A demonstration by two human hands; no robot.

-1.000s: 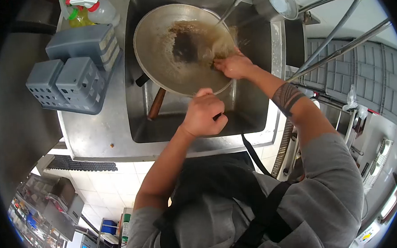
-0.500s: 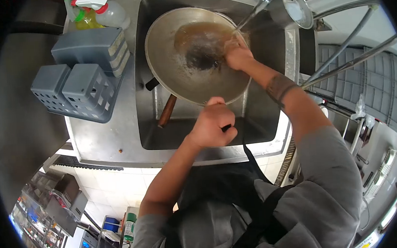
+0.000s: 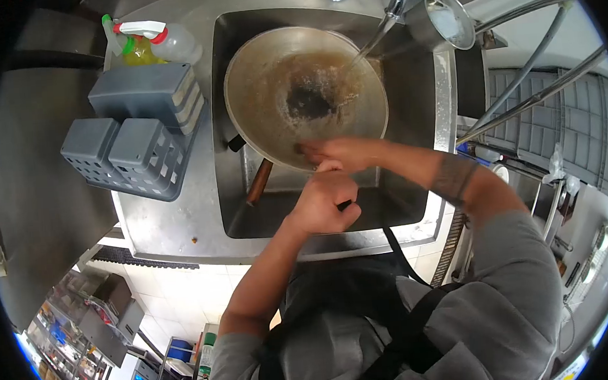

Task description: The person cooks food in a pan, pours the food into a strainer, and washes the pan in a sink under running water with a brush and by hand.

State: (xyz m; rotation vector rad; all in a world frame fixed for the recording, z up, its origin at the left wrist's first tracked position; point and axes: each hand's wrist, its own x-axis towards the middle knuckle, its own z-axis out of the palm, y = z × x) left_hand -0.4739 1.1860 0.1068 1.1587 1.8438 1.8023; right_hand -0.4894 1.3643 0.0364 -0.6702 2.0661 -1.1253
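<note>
A large wok (image 3: 255,74) rests in the sink, brownish and wet inside with a dark patch at its bottom. My left hand (image 3: 324,201) is closed in a fist at the wok's near rim, around its handle, whose dark end (image 3: 345,205) shows at the fist. My right hand (image 3: 336,153) presses against the inner wall close to that rim, just beyond my left hand. Its fingers are bent over a small dark thing that I cannot make out. Water runs from the faucet (image 3: 398,3) into the far right side of the wok.
The steel sink (image 3: 411,114) surrounds the wok, with a wooden handle (image 3: 260,182) and a black handle end (image 3: 236,143) at its left. Grey plastic holders (image 3: 138,95) and spray bottles (image 3: 173,45) stand on the left counter. A metal pot (image 3: 440,25) sits at the right.
My right hand has moved from the wok's far right side, by the water stream, to its near wall. My left hand stays at the handle. The view has shifted slightly.
</note>
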